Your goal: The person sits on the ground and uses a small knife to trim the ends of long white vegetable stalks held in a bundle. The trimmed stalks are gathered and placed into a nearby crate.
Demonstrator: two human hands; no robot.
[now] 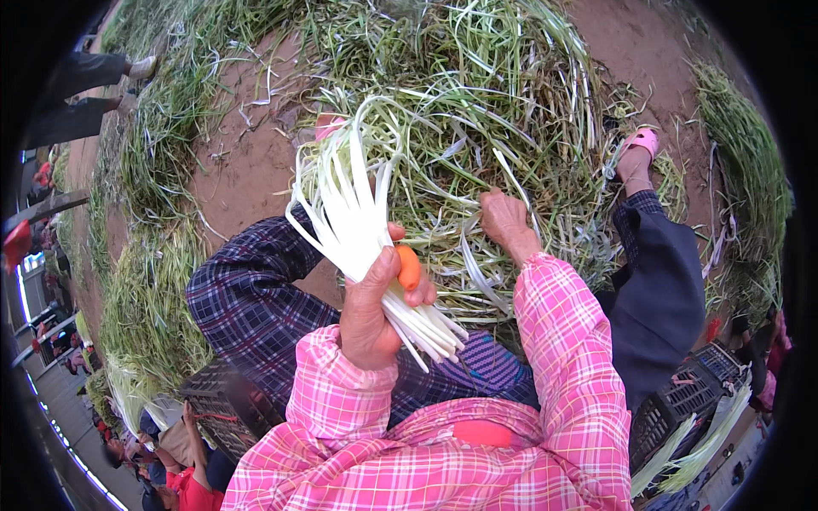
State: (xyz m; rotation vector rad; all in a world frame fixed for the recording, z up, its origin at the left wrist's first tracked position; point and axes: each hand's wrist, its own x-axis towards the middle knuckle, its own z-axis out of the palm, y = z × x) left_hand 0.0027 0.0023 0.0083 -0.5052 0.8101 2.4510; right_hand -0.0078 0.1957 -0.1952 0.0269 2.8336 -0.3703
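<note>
My left hand (370, 319) grips a bunch of white-stemmed stalks (350, 227) that look like garlic chives. Their pale stems stick out below the fist, and the thin leafy ends fan out and bend over above it. An orange rubber finger cot (409, 267) covers one finger of this hand. To the right, my right hand (509, 222) is low over a heap of loose green and whitish leaves (441, 249), back upward and fingers curled. Its fingertips are hidden, so whether a stalk is pinched there is unclear.
Larger heaps of green leaves (153, 300) lie on the brown dirt floor (236, 172). Dark plastic crates (227, 402) stand at left and right behind me. Bundles of stalks (703, 447) lean by the right crate. Other people, one in a red shirt (195, 488), are nearby.
</note>
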